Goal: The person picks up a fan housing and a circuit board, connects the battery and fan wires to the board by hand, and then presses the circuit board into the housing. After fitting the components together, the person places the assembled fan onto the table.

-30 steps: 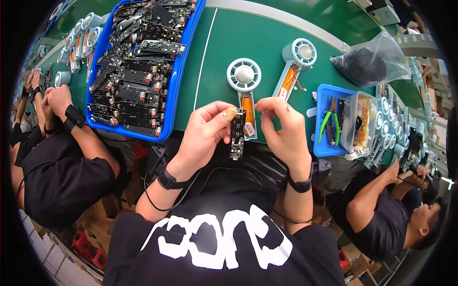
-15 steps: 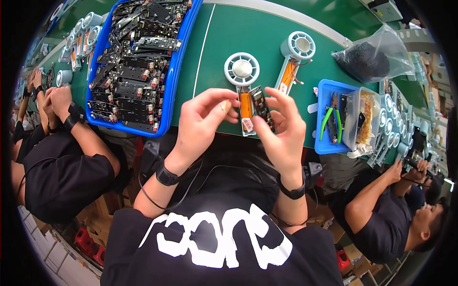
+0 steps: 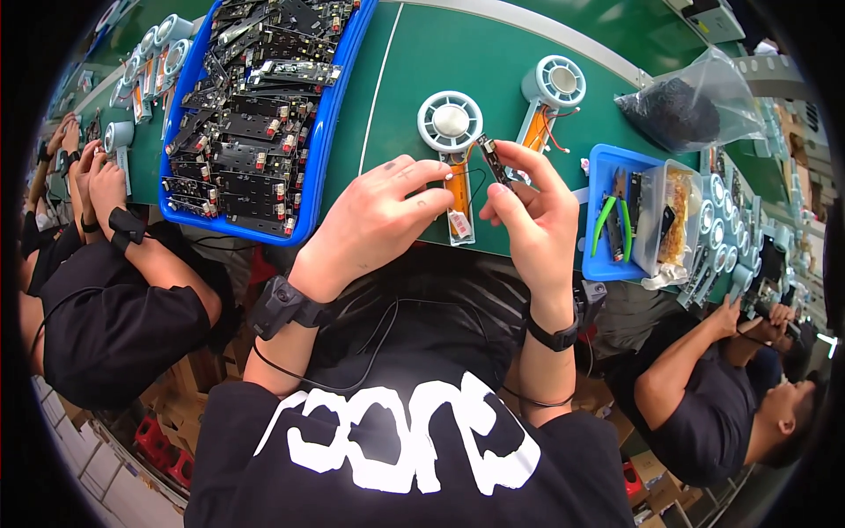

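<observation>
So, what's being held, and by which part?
The right hand holds a black circuit board by its lower end; whether the left hand holds anything is unclear.

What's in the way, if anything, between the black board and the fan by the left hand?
Only a thin dark wire, looping between the orange strip of the fan and the right hand, which holds the black board. Nothing else visible blocks the way.
</observation>
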The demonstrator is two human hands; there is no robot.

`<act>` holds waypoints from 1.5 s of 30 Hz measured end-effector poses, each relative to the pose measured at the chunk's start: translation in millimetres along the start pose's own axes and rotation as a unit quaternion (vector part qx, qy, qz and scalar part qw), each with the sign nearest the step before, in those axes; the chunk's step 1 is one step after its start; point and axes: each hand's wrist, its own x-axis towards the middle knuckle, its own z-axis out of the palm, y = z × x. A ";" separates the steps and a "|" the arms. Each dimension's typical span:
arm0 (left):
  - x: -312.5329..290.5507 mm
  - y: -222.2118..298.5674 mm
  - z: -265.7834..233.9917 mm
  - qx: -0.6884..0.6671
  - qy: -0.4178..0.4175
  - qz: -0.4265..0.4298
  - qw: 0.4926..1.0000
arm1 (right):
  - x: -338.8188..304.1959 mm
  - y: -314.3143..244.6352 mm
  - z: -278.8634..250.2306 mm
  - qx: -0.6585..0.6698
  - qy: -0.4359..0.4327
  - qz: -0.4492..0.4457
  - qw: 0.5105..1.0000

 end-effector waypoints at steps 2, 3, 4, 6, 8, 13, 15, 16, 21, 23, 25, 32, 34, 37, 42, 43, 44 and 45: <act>0.2 -2.8 4.4 -0.082 0.039 -0.024 0.996 | 0.8 -0.5 -1.7 0.011 -0.001 0.002 1.000; 0.1 -3.8 7.0 -0.122 0.059 -0.036 0.990 | 1.6 -0.8 -2.6 0.017 -0.003 0.002 1.000; -0.8 -4.5 10.3 -0.121 0.060 -0.035 0.990 | 2.0 0.6 -3.1 0.016 -0.003 0.000 1.000; -3.6 -5.1 18.1 -0.248 0.097 -0.138 0.954 | 2.1 7.5 -2.4 0.041 -0.002 0.004 0.999; -3.6 -3.9 22.6 -0.312 0.115 -0.188 0.924 | 2.8 8.7 0.5 0.051 -0.001 0.008 0.999; 6.4 7.5 29.6 -0.511 0.214 -0.328 0.765 | 8.5 7.9 6.4 0.030 0.019 -0.029 0.999; 11.2 13.5 30.7 -0.476 0.186 -0.345 0.787 | 7.8 9.6 6.2 0.029 0.022 -0.041 0.998; 12.9 12.5 32.9 -0.476 0.188 -0.345 0.787 | 6.7 10.8 6.6 0.029 0.021 -0.041 0.999; 14.3 11.2 42.3 -0.294 0.217 -0.228 0.903 | -4.8 19.6 8.9 0.041 0.032 -0.026 0.998; 17.7 13.2 39.4 -0.215 0.228 -0.172 0.934 | -6.4 23.1 10.2 0.023 0.036 -0.038 0.998; 19.0 15.7 37.4 -0.218 0.219 -0.174 0.935 | -9.0 28.7 9.5 0.021 0.035 -0.046 0.998; 16.9 17.6 37.5 -0.216 0.205 -0.184 0.937 | -17.4 40.3 11.2 0.029 0.042 -0.060 0.997; 17.6 19.1 34.7 -0.196 0.202 -0.185 0.942 | -18.6 40.0 11.5 0.039 0.044 -0.071 0.996; 17.3 16.6 36.8 -0.180 0.207 -0.172 0.946 | -18.3 40.9 12.9 0.043 0.047 -0.082 0.995; 17.2 13.7 38.2 -0.140 0.213 -0.124 0.959 | -16.9 49.4 14.1 0.029 0.056 -0.118 0.991; 17.2 13.6 38.1 -0.126 0.209 -0.116 0.963 | -16.7 51.8 14.0 0.022 0.058 -0.130 0.990; 17.2 13.3 38.0 -0.126 0.210 -0.116 0.963 | -16.2 53.1 14.4 0.021 0.057 -0.130 0.990; 17.2 12.9 38.0 -0.134 0.206 -0.114 0.963 | -15.6 54.2 15.3 0.020 0.064 -0.138 0.988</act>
